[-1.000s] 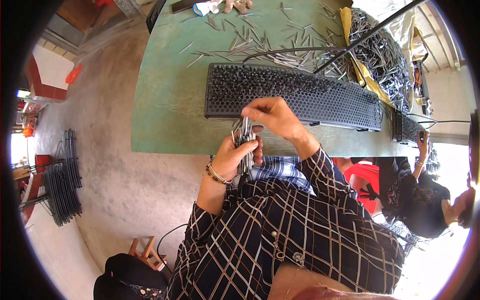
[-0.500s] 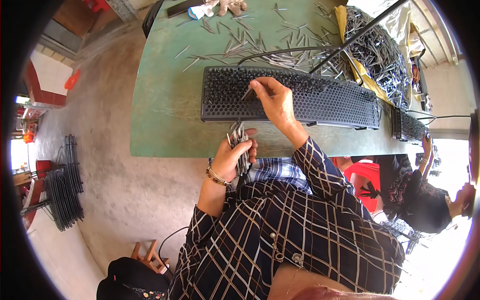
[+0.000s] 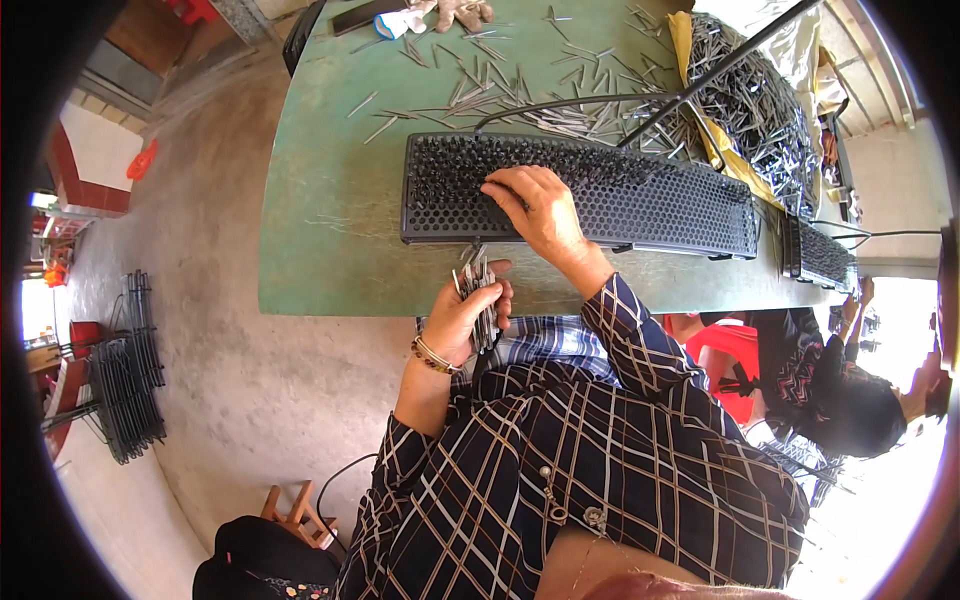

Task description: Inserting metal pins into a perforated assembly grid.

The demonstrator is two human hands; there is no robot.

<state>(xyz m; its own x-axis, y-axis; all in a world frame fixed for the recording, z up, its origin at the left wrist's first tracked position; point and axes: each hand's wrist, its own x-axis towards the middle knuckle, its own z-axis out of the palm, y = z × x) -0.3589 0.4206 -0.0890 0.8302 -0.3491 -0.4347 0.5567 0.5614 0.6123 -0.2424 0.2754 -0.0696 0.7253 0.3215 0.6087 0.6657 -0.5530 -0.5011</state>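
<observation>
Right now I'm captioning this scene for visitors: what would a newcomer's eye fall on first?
Probably the long black perforated tray across the green table, with the right hand over its left part. Just nearer the body, the left hand clutches a bundle of thin metal strips. At the picture's upper right, a yellow-edged sack holds many similar-looking pieces.

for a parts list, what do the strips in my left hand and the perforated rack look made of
Thin strips: probably metal, bare silver-grey, given their bright highlights. Perforated rack: plastic or coated metal, uncertain; it looks uniformly black, mostly matte.
</observation>
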